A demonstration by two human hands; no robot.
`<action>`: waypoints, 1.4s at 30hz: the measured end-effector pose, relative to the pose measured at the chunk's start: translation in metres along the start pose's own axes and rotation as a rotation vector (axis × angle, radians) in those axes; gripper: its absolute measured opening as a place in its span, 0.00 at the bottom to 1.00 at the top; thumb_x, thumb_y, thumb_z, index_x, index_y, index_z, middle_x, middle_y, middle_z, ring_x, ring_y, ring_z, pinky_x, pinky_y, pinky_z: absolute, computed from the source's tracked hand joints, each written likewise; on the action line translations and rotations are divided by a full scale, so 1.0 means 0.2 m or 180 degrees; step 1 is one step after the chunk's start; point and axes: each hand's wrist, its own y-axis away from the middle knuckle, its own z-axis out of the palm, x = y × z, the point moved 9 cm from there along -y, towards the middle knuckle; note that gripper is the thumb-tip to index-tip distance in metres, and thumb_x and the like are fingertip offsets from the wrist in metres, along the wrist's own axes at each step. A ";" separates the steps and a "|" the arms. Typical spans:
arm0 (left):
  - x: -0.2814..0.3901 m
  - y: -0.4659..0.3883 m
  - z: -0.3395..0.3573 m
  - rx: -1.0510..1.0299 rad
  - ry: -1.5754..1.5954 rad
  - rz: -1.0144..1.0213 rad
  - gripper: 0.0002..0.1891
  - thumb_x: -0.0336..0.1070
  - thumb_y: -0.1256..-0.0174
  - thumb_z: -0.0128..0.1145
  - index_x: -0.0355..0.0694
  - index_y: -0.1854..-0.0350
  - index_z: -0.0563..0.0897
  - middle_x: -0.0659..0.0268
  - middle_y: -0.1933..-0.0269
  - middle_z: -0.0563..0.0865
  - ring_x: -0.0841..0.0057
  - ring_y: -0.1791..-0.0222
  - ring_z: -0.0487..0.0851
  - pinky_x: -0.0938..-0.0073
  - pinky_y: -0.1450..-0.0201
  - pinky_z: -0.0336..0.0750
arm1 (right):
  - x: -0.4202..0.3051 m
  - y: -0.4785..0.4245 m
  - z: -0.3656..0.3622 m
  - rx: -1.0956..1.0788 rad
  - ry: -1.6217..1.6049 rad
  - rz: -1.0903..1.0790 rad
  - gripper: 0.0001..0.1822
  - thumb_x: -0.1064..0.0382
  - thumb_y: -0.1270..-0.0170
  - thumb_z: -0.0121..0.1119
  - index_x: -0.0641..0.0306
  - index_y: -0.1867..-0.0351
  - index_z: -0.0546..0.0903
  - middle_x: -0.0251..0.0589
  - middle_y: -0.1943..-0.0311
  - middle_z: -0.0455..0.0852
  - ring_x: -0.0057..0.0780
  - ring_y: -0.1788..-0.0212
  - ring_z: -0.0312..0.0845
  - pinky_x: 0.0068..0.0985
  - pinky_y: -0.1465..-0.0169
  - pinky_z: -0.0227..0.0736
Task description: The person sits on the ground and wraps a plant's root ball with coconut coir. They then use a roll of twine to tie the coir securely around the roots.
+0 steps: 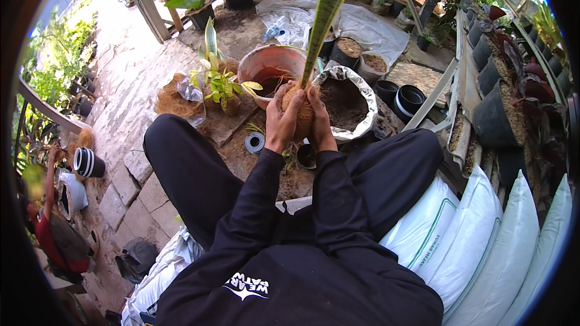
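Between my two palms is a ball of brown coconut fibre (302,113), wrapped about the base of a snake plant leaf (327,13) that rises tall and nearly upright. My left hand (280,120) presses it from the left, and my right hand (321,120) from the right. Just behind them a reddish plastic bucket (253,64) holds something dark and wet with loose fibres. At the right, an open white sack (369,104) contains dark soil (340,99). A small black pot (306,156) lies below my hands, partly hidden by my right wrist.
Yellow-green potted plants (222,86) and a bag of coconut fibre (179,99) stand left of the bucket. A roll of dark strip (254,142) rests near my left wrist. Black pots (409,99) stand at right. Full white sacks (466,217) flank me. Another person (63,240) is far left.
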 end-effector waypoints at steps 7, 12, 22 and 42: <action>0.22 0.05 0.04 0.0643 -0.1419 0.0916 0.21 0.46 0.26 0.56 0.30 0.45 0.80 0.47 0.46 0.83 0.51 0.44 0.81 0.59 0.38 0.73 | -0.13 0.04 -0.03 0.0448 0.0485 -0.0694 0.29 0.45 0.26 0.60 0.71 0.39 0.79 0.45 0.47 0.85 0.28 0.51 0.84 0.26 0.48 0.79; 0.15 0.03 0.08 0.0463 -0.1403 0.0466 0.26 0.52 0.26 0.55 0.30 0.44 0.81 0.44 0.46 0.85 0.48 0.44 0.83 0.58 0.39 0.75 | -0.16 0.10 -0.03 0.1014 0.0971 -0.1146 0.27 0.45 0.25 0.59 0.72 0.45 0.82 0.44 0.50 0.87 0.26 0.53 0.83 0.27 0.51 0.77; 0.13 -0.03 -0.04 0.0512 -0.1033 0.0516 0.21 0.47 0.32 0.66 0.31 0.52 0.85 0.47 0.58 0.90 0.55 0.57 0.90 0.64 0.52 0.81 | -0.04 0.02 0.02 0.0499 0.1264 -0.1173 0.35 0.38 0.22 0.50 0.69 0.33 0.72 0.44 0.41 0.80 0.30 0.40 0.75 0.30 0.38 0.70; 0.13 -0.02 -0.04 0.0087 0.0048 0.0555 0.35 0.65 0.24 0.46 0.35 0.34 0.74 0.56 0.36 0.79 0.66 0.35 0.75 0.62 0.31 0.66 | -0.21 -0.08 -0.08 0.0329 -0.0625 -0.0456 0.21 0.48 0.28 0.55 0.61 0.45 0.76 0.44 0.53 0.85 0.38 0.53 0.86 0.35 0.48 0.83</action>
